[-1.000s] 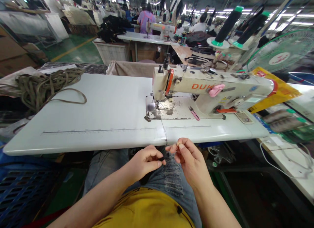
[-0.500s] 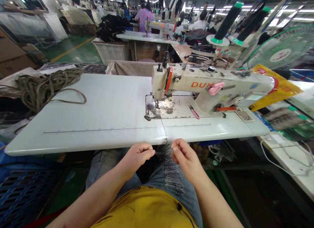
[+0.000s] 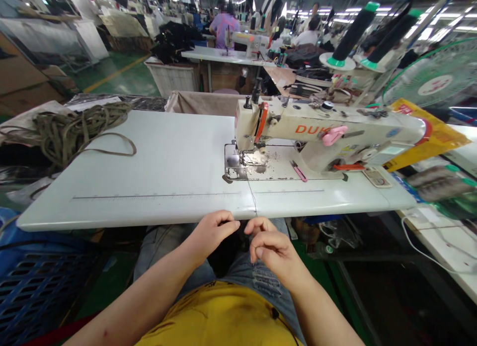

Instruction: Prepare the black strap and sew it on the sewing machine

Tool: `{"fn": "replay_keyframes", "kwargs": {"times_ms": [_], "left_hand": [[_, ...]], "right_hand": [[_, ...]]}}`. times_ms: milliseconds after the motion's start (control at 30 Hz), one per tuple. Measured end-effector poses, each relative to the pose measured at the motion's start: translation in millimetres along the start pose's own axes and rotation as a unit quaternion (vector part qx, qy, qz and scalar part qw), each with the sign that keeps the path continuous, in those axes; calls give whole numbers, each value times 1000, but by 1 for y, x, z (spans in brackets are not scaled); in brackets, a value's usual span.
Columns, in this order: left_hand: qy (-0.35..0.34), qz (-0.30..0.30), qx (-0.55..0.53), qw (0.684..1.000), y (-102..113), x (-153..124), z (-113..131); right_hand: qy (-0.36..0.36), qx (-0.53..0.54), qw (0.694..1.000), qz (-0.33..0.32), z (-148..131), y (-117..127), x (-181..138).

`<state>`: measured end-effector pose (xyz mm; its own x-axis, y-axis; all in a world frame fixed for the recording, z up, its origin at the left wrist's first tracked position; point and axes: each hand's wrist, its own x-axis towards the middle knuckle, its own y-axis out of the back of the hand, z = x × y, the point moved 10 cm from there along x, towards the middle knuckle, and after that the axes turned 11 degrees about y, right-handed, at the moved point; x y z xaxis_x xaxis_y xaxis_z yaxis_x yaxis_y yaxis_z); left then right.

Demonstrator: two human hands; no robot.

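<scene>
Hands closer together than a second ago, just below the table's (image 3: 149, 212) near edge: left hand (image 3: 214, 231) pinched shut, contents unclear; right hand (image 3: 270, 246) now curled downward, pinching the thread (image 3: 252, 197) running near from the machine (image 3: 316, 132), so threadwork continues.

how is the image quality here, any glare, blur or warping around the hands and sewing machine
Head view: even overhead light, no hard shadows on the table; left hand, right hand and machine are sharp; the wide lens bows the table's front edge; ceiling lights blow out at top right; the fan at the right edge looks soft and stretched.
</scene>
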<state>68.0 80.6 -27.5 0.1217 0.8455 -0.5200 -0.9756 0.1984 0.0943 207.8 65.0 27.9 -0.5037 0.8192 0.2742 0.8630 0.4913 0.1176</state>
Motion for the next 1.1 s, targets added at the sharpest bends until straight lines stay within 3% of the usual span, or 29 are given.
{"fn": "replay_keyframes", "kwargs": {"times_ms": [167, 333, 467, 600, 667, 733, 800, 833, 900, 967, 1000, 1033, 1100], "left_hand": [[40, -46, -59, 996, -19, 1, -15], [71, 32, -132, 988, -6, 1, -32], [31, 99, -151, 983, 8, -7, -25], [-4, 107, -126, 986, 16, -14, -9], [-26, 165, -192, 967, 48, -21, 1], [-82, 295, -301, 903, 105, -43, 11], [-141, 373, -319, 860, 147, -66, 25], [-153, 363, -300, 869, 154, -70, 34], [-121, 255, -249, 926, 138, -60, 42], [-76, 135, -225, 962, 102, -48, 37], [-61, 95, -227, 967, 84, -44, 34], [-53, 68, -234, 968, 70, -41, 31], [-43, 33, -238, 970, 48, -37, 27]], "right_hand": [[-33, 149, 988, -28, 18, -31, 1], [-84, 56, 994, 51, 32, -21, -1], [-89, 22, 995, 29, 18, -18, -4], [-94, 1, 996, -6, 16, -14, -9], [-121, -57, 990, 37, 28, 14, -20], [-171, -149, 964, 137, 45, 65, -44], [-207, -175, 946, 175, 63, 104, -70], [-229, -205, 940, 148, 72, 115, -80], [-299, -288, 909, 36, 92, 121, -97], [-326, -397, 858, 24, 91, 129, -99], [-307, -431, 847, 40, 82, 126, -92], [-265, -443, 854, 64, 68, 118, -79], [-150, -374, 913, 64, 41, 80, -47]]}}
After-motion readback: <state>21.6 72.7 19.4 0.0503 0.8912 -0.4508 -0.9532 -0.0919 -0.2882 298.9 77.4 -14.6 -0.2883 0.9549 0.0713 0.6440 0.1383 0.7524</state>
